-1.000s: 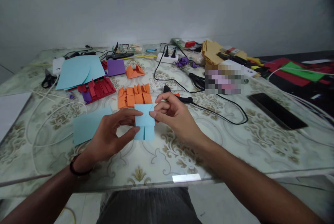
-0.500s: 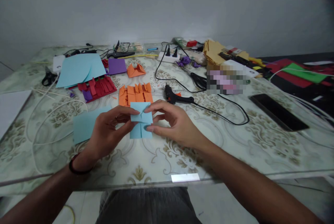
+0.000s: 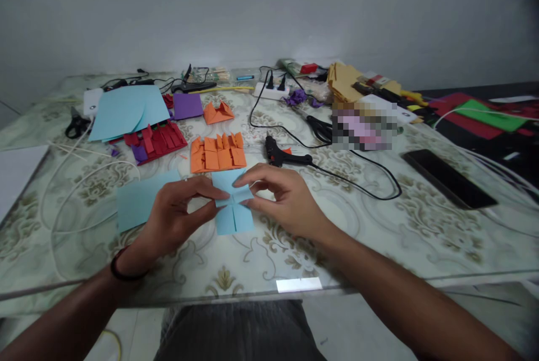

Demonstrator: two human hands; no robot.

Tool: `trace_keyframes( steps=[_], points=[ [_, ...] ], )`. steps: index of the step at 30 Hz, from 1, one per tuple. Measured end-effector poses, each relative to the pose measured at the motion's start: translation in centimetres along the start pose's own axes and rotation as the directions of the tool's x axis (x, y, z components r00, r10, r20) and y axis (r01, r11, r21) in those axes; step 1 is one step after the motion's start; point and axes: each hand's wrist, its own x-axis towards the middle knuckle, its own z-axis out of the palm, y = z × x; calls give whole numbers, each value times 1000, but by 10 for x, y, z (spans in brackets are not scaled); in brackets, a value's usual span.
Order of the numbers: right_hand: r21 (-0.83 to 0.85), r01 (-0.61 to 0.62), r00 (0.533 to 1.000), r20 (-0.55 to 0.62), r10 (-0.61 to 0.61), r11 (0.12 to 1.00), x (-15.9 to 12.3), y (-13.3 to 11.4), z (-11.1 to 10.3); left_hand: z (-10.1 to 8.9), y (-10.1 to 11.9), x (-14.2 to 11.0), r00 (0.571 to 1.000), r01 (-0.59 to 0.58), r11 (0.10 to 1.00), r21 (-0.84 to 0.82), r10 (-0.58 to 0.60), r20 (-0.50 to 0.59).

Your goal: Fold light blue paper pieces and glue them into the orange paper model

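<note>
I am looking in remotely on a paper-craft workspace, on a floral-patterned surface (image 3: 400,237) against a plain grey wall (image 3: 269,13); whether it stands in a home or a small workshop, I cannot tell. I go by the creased light-blue paper (image 3: 234,222), and by the black glue gun (image 3: 295,158), the black-handled scissors (image 3: 77,127), the folded orange paper (image 3: 218,158) and the power strip (image 3: 269,92) on that surface.

Phone (image 3: 450,179): I saw it lying dark-screened at the right.
Glue gun (image 3: 290,158): it lay on its side, black cord (image 3: 379,199) looping rightward.
Power strip (image 3: 272,92): I saw two black plugs (image 3: 282,83) seated in it.
Scissors (image 3: 77,127): I found this black-handled pair at the left.
Green sheet (image 3: 490,115): it lay over red sheets (image 3: 450,109) at the far right.
</note>
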Motion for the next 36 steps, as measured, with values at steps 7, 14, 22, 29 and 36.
trace_keyframes(
  steps=[7, 14, 22, 29, 36],
  points=[
    [-10, 3, 1000, -11, -3, 1000, 2, 1, -2, 1, 2, 2, 998, 65, 991, -114, -64, 11],
    [68, -95, 993, -60, 99, 993, 3, 1, 2, 2, 2, 1, 988, 146, 989, -29, -147, -49],
    [198, -228, 968, -61, 244, 953, 2, 6, 6, 3, 3, 3, 980, 167, 986, -29, -169, -109],
    [315, -309, 945, -5, 327, 897, 4, 4, 5, 8, 9, 8, 978, 150, 986, -77, -160, -133],
    [278, -285, 951, -34, 306, 917, 5, 7, 6, 9, 9, 10, 976, 162, 978, -134, -179, -121]
  ],
)
